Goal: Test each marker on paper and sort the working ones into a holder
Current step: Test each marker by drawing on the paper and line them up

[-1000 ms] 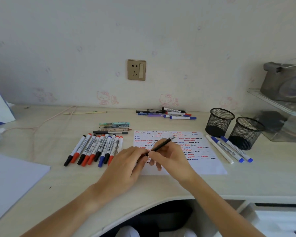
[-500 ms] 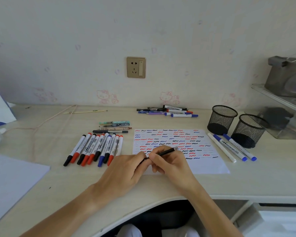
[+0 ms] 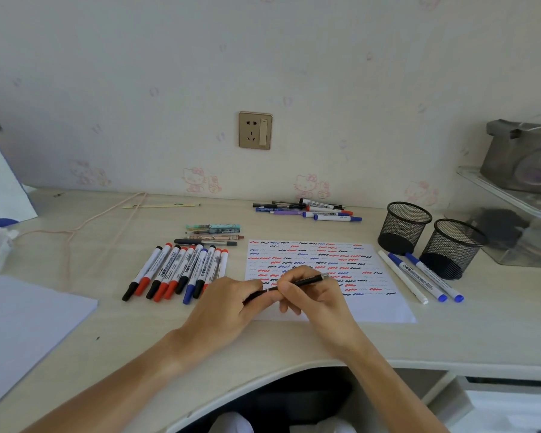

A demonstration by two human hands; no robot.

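From the paper point(image 3: 372, 307), the way toward the two mesh holders point(image 3: 404, 228) at two o'clock is barred low down by three markers point(image 3: 419, 276) lying side by side just in front of them, so a hand would have to pass over these. At nine o'clock a close row of markers point(image 3: 177, 270) blocks the desk point(image 3: 122, 332), with a few pens point(image 3: 213, 234) behind it at eleven o'clock. A bare strip of desk runs at twelve o'clock up to another pile of markers point(image 3: 313, 209) by the wall.

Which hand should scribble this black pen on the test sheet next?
Right hand, probably: it grips the black pen by its barrel, already over the scribbled paper. The left hand only pinches the near end.
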